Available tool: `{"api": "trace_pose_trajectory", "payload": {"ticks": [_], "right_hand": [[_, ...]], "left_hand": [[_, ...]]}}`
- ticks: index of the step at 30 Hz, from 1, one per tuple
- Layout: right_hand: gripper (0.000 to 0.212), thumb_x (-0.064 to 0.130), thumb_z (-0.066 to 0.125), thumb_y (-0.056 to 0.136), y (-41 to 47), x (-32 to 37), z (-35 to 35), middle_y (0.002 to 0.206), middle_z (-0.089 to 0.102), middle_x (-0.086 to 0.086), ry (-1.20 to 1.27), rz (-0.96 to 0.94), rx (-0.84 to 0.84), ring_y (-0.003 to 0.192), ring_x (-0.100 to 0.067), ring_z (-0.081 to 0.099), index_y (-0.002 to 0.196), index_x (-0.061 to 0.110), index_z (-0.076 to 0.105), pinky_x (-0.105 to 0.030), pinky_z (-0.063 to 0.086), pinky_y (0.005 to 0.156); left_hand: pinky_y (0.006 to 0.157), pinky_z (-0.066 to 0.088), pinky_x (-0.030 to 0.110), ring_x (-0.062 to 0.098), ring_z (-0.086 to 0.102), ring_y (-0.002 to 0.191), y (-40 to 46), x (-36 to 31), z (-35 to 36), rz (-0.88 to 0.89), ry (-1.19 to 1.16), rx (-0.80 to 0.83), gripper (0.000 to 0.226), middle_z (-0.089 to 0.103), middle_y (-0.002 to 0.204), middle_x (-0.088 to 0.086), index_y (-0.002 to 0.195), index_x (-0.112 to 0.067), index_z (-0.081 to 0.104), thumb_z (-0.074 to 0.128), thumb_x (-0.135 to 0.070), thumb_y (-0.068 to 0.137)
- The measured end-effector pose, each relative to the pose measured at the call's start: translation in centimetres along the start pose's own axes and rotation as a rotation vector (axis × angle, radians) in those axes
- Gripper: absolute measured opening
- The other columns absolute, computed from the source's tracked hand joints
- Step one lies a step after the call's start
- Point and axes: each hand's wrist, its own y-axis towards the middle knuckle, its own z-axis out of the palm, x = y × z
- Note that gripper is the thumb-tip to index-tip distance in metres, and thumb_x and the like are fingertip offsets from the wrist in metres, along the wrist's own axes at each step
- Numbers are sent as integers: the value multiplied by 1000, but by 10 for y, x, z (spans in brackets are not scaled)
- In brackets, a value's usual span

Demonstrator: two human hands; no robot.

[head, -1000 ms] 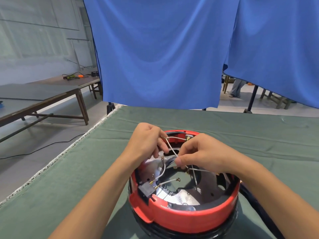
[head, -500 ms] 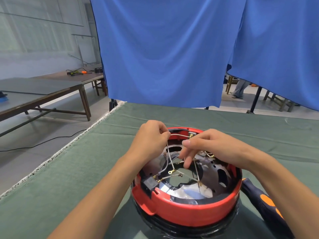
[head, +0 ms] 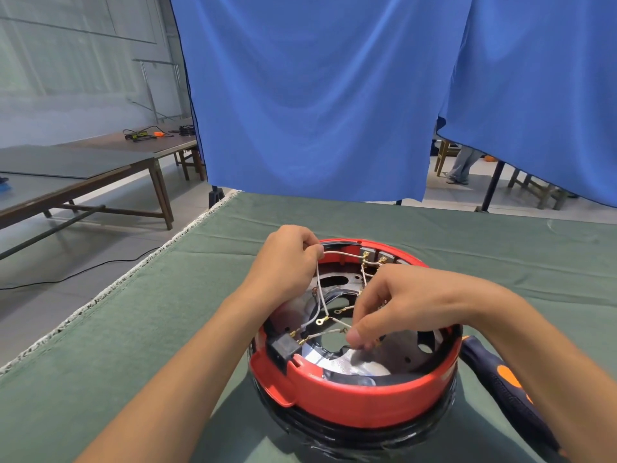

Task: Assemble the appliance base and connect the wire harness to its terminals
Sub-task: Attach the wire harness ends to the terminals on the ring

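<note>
Now left hand is pinching white wires over red base; right hand is pinching one inside.

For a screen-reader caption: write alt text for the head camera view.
Two bare hands work on thin white wires inside a round red appliance base on a green cloth-covered table: the left hand pinches wires at the far rim, the right hand pinches a wire end low inside. A dark screwdriver lies right of the base; blue curtains hang behind.
</note>
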Motion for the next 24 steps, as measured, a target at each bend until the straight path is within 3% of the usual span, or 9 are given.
{"api": "trace_pose_trajectory", "payload": {"ticks": [3, 7, 9, 12, 15, 18, 21, 24], "right_hand": [[15, 37, 71, 79, -2, -1, -3, 70, 71, 14, 15, -25, 25, 69, 2, 62, 66, 30, 73, -26, 49, 76], [16, 35, 73, 78, 0, -5, -5, 64, 68, 7, 160, -98, -74, 64, 1, 58, 65, 25, 75, -12, 41, 69], [21, 45, 73, 72, 3, -8, -3, 58, 65, 5, 238, -140, -177, 62, -7, 54, 68, 25, 76, -24, 39, 69], [29, 52, 71, 64, 7, -10, 1, 50, 58, 2, 339, -169, -307, 61, -23, 44, 70, 25, 77, -38, 34, 67], [24, 44, 71, 68, 11, -10, 3, 46, 54, 0, 442, -149, -420, 58, -20, 47, 70, 20, 77, -37, 38, 72], [20, 33, 71, 79, 15, -9, 6, 44, 53, 1, 533, -114, -585, 58, -18, 48, 68, 16, 76, -32, 41, 75], [20, 28, 70, 82, 19, -6, 11, 43, 54, 2, 554, -86, -707, 57, -19, 44, 67, 17, 75, -30, 36, 62], [21, 27, 70, 83, 22, -3, 17, 43, 55, 2, 503, -86, -716, 57, -20, 45, 66, 18, 75, -32, 36, 63]], "left_hand": [[59, 36, 26, 4, 49, 53, -1, -1, 0, 7, 10, -8, 30, 53, 51, -11, 63, -27, 55, 58, -16, 91], [62, 39, 27, 9, 55, 62, -1, -1, 0, 15, 30, -36, 24, 56, 58, -12, 67, -25, 57, 57, -19, 91], [68, 42, 31, 18, 58, 73, -2, -3, 1, 26, 13, -58, 10, 57, 64, -9, 86, -21, 59, 55, -27, 92], [71, 41, 36, 25, 57, 78, -4, -6, 1, -7, -86, -109, 27, 60, 69, 0, 109, -19, 50, 50, -41, 93], [74, 45, 41, 34, 60, 85, -6, -12, -5, -108, -209, -156, 27, 64, 85, 12, 88, -19, 47, 46, -46, 93], [65, 43, 38, 31, 53, 65, -7, -18, -15, -157, -153, -146, 45, 57, 66, 10, 66, -15, 40, 43, -49, 94], [39, 28, 18, 18, 35, 34, -11, -27, -20, -215, -311, 120, 54, 45, 44, 5, 55, -10, 48, 46, -49, 93], [33, 22, 11, 8, 31, 27, -15, -34, -18, -173, -425, 196, 50, 45, 44, 4, 55, -9, 56, 56, -45, 90]]}}
